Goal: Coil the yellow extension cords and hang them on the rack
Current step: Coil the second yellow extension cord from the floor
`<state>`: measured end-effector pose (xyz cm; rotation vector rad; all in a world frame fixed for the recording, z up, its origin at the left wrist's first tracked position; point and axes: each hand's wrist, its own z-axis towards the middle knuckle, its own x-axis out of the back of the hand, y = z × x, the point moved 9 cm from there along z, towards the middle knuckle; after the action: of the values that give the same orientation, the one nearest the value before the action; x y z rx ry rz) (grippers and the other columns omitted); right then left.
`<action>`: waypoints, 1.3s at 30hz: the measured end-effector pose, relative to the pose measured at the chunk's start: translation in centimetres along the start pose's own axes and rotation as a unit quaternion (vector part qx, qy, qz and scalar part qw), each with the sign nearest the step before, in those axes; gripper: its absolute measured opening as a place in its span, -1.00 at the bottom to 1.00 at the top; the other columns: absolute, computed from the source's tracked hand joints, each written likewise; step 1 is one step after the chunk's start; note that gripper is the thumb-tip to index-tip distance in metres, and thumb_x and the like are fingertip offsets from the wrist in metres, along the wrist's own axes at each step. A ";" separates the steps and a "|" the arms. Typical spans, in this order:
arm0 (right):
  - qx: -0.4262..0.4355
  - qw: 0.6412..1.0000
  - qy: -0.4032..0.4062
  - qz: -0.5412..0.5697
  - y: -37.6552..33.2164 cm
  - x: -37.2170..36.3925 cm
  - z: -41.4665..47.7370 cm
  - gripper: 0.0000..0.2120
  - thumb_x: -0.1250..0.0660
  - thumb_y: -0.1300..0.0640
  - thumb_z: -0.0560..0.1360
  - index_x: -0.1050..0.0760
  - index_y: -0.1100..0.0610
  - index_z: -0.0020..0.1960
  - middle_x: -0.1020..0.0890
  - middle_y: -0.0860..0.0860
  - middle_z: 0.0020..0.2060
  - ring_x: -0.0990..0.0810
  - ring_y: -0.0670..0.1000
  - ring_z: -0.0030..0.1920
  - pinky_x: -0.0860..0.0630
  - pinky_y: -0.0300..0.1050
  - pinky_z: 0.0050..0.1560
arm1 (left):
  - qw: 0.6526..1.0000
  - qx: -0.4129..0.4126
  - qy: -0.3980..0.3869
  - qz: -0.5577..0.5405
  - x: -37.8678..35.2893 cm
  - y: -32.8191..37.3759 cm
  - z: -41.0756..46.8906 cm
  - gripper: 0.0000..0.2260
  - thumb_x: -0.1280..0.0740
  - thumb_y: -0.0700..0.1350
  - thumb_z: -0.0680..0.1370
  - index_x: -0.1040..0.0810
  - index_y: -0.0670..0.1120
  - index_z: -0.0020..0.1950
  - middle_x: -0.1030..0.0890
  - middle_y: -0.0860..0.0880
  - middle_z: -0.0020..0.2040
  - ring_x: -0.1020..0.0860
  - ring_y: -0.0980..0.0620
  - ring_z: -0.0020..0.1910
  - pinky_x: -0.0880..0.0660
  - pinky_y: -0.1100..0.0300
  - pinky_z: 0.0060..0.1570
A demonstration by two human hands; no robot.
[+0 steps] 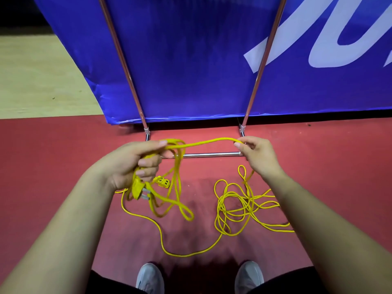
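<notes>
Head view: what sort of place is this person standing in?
Probably an indoor sports hall or event venue: red floor beside pale wood flooring, a big blue banner with white lettering, and a metal rack.

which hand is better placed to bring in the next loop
Right, probably. The right hand pinches the cord leading down to the loose pile, while the left hand is full, gripping the coil and plug.

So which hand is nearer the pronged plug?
Left. The left hand grips loops of the yellow cord, with the plug hanging just below it. The right hand is off to the plug's right, pinching the same cord.
</notes>
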<state>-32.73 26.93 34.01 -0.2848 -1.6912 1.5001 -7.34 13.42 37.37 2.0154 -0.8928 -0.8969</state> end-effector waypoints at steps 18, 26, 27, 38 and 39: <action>-0.135 0.975 -0.165 -0.061 6.6 -5.7 -2.1 -0.85 -0.34 0.15 0.56 -0.43 0.12 -0.17 -0.40 -0.01 -0.50 -0.30 -0.14 -0.58 -0.24 -0.26 -0.53 | 0.960 -0.195 0.017 -0.201 0.9 3.6 0.0 -0.77 -0.16 -0.03 0.60 -0.54 -0.14 -0.02 -0.26 0.10 -0.56 -0.25 0.19 -0.61 -0.22 0.33 -0.53; -0.026 0.813 -0.537 -0.225 -4.3 -9.6 -8.8 -0.94 -0.40 0.17 0.51 -0.66 0.10 -0.10 -0.44 -0.13 -0.53 -0.34 -0.18 -0.51 -0.28 -0.27 -0.45 | 0.980 -0.135 0.104 0.104 -0.4 1.2 0.4 -0.87 -0.28 -0.20 0.58 -0.47 -0.17 -0.17 -0.57 -0.07 -0.43 -0.56 0.01 -0.49 -0.43 0.27 -0.50; -0.025 0.807 -0.566 -0.167 -5.9 -9.9 -9.9 -0.92 -0.38 0.20 0.52 -0.65 0.11 -0.03 -0.44 -0.12 -0.52 -0.34 -0.16 -0.51 -0.26 -0.27 -0.48 | 0.984 -0.106 0.088 0.112 -1.4 0.2 0.7 -0.89 -0.27 -0.21 0.58 -0.46 -0.18 -0.15 -0.64 -0.13 -0.36 -0.63 -0.02 -0.43 -0.50 0.25 -0.45; -0.019 0.944 -0.286 0.164 -9.3 -6.3 -4.7 -0.87 -0.43 0.23 0.48 -0.47 0.15 -0.05 -0.55 0.10 -0.44 -0.29 -0.03 -0.54 -0.19 -0.21 -0.50 | 0.998 -0.057 -0.018 0.012 -5.5 -1.1 0.9 -0.87 -0.25 -0.15 0.51 -0.49 -0.19 -0.18 -0.43 -0.06 -0.52 -0.36 0.02 -0.62 -0.30 0.26 -0.54; -0.019 0.957 -0.261 0.122 -8.4 -5.8 -4.2 -0.86 -0.45 0.18 0.46 -0.50 0.16 -0.09 -0.56 0.09 -0.44 -0.33 -0.02 -0.52 -0.23 -0.20 -0.49 | 0.998 -0.058 -0.024 -0.020 -5.4 -1.0 1.1 -0.88 -0.23 -0.16 0.52 -0.46 -0.15 -0.20 -0.34 -0.01 -0.54 -0.30 0.05 -0.63 -0.23 0.26 -0.53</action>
<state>-23.22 23.94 38.79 -0.1227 -2.1613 1.8408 -10.72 17.94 37.56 1.9252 -0.8107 -0.9992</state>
